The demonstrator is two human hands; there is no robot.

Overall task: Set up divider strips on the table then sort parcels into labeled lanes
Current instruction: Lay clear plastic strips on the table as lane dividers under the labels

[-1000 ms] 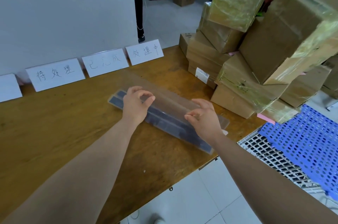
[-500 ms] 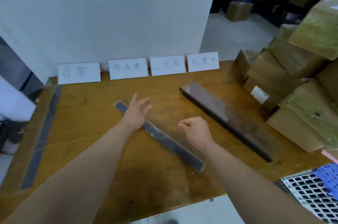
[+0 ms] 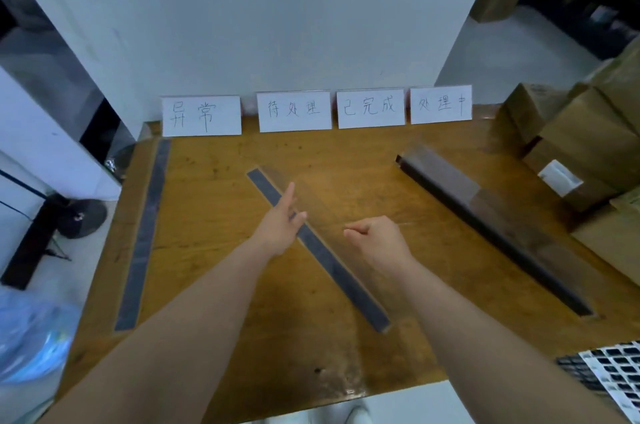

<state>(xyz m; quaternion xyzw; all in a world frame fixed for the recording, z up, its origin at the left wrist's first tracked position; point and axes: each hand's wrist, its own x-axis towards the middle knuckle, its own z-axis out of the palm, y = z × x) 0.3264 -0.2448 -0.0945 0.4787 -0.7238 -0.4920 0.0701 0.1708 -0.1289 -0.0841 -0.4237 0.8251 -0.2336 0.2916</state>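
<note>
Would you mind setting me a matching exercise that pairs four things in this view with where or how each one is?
Things: 1 label cards; 2 cardboard parcels; 3 left hand; 4 right hand.
States: a fingers curled; b stacked at the table's right; c standing in a row at the table's far edge; d fingers straight, over the middle divider strip.
Pairs: 1-c, 2-b, 3-d, 4-a.

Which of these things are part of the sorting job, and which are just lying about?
Part of the job: left divider strip, middle divider strip, stacked strips, four label cards, parcels.
Lying about: blue bag, perforated crate, black stand.
</note>
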